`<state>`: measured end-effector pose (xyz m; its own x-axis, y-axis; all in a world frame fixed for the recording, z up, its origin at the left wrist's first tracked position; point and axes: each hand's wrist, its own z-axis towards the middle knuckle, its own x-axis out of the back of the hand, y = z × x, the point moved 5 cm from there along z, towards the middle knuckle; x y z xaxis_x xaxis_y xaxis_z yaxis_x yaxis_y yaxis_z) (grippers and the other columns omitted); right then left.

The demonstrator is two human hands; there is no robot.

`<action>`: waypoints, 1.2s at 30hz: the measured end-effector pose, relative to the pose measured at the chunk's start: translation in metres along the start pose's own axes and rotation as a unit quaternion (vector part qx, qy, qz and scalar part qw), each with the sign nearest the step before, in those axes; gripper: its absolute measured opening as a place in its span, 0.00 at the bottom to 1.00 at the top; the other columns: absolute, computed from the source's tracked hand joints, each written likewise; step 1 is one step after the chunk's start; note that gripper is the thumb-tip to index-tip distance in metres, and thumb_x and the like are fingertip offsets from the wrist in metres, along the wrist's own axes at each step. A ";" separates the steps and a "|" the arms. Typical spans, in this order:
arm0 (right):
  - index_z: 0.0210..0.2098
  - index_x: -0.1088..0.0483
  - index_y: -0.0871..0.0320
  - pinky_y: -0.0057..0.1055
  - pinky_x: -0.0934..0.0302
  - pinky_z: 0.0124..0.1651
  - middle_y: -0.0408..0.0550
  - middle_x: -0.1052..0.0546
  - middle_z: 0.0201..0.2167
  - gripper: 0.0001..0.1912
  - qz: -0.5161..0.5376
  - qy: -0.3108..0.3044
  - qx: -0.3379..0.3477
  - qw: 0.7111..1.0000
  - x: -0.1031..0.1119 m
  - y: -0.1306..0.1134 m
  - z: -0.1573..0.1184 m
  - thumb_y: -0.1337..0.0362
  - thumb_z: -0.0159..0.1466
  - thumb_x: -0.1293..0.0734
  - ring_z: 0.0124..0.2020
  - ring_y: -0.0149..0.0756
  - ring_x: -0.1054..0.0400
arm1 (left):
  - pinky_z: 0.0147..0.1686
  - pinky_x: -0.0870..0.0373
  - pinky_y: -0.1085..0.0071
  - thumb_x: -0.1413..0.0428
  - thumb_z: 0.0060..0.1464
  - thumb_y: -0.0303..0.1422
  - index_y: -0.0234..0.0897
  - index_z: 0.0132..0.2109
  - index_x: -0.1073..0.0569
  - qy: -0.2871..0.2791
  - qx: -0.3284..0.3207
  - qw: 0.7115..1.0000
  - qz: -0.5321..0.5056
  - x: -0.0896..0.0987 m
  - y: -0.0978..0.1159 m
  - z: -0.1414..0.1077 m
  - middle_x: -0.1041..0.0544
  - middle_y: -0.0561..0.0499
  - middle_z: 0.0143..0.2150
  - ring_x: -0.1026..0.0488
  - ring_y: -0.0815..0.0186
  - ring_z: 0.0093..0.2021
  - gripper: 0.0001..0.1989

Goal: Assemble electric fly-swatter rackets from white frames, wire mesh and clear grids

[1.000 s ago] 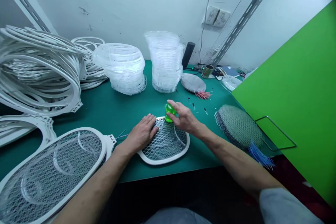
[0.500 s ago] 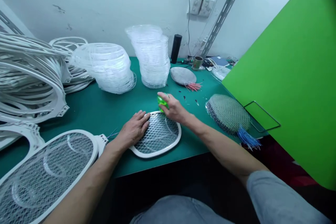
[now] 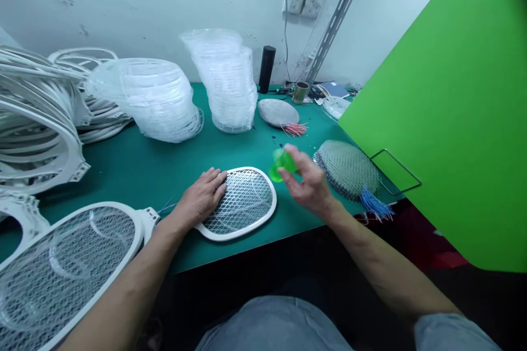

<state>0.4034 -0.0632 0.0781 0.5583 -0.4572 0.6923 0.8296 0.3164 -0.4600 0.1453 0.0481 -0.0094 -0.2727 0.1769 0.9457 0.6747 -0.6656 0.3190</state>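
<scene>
The right hand (image 3: 308, 184) pinches a translucent green plastic piece (image 3: 282, 164) beside a white-framed wire-mesh swatter paddle (image 3: 247, 203), under the open, flat left hand (image 3: 201, 197); a slack pinch could drop it.

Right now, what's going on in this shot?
A person is working at a green bench mat. Their left hand rests flat on the wire mesh of a white electric fly swatter, while their right hand holds a translucent green plastic piece to its right. Stacked clear plastic frames stand behind, and white swatter frames are heaped at left.
</scene>
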 end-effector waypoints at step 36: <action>0.69 0.40 0.67 0.42 0.29 0.45 0.61 0.19 0.46 0.39 -0.084 0.143 -0.148 0.975 0.016 0.081 0.096 0.48 0.68 0.33 0.38 0.48 0.23 | 0.65 0.34 0.49 0.59 0.69 0.40 0.33 0.56 0.24 0.093 0.097 0.991 -0.028 0.013 -0.014 -0.026 0.25 0.36 0.61 0.32 0.47 0.66 0.24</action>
<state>0.4785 0.0345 0.1057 0.3590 -0.7077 0.6085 0.8521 -0.0175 -0.5231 0.1152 0.0408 -0.0033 -0.4224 0.0610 0.9043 0.7688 -0.5044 0.3931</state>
